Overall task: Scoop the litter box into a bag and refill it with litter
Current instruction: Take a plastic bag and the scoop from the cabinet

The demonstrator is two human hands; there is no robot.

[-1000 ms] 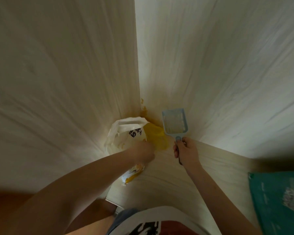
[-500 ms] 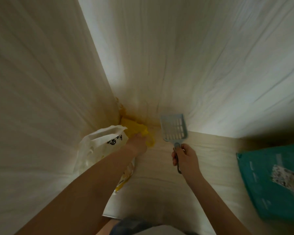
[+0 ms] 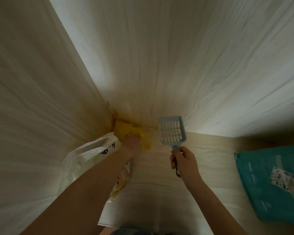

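I count one slotted litter scoop (image 3: 172, 131), one white plastic bag (image 3: 85, 160), one yellow bag (image 3: 126, 130), one teal litter sack (image 3: 271, 187).

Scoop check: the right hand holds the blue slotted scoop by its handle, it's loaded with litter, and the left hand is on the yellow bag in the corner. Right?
Not quite. The head view shows the scoop empty: light shows through its open slots. The rest stands: the right hand grips its handle, and the left hand is on the yellow bag in the corner.
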